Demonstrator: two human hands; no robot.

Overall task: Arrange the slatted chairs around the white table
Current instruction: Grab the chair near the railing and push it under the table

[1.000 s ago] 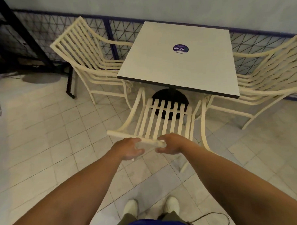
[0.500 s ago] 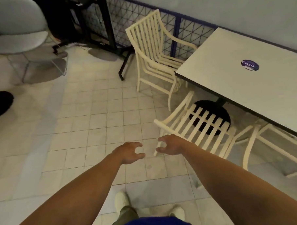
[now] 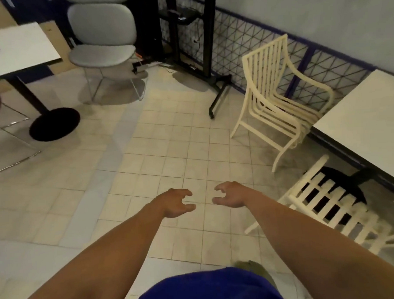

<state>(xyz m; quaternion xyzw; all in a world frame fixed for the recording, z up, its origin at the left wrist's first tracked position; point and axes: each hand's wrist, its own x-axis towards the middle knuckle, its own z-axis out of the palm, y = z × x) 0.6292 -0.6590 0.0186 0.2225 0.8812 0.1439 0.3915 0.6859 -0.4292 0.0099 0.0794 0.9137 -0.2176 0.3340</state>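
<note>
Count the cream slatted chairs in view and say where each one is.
2. One slatted chair stands by the mesh fence at the white table's left end; another is tucked under its near edge. More may sit out of frame.

Two slatted chairs (image 3: 277, 96) (image 3: 334, 213), two white tables (image 3: 368, 123) (image 3: 15, 48), one grey chair (image 3: 103, 38).

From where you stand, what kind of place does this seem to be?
Probably a small café or canteen seating area: a white table with cream slatted chairs pushed up to it, a second table with a grey chair nearby, and a tiled floor.
</note>
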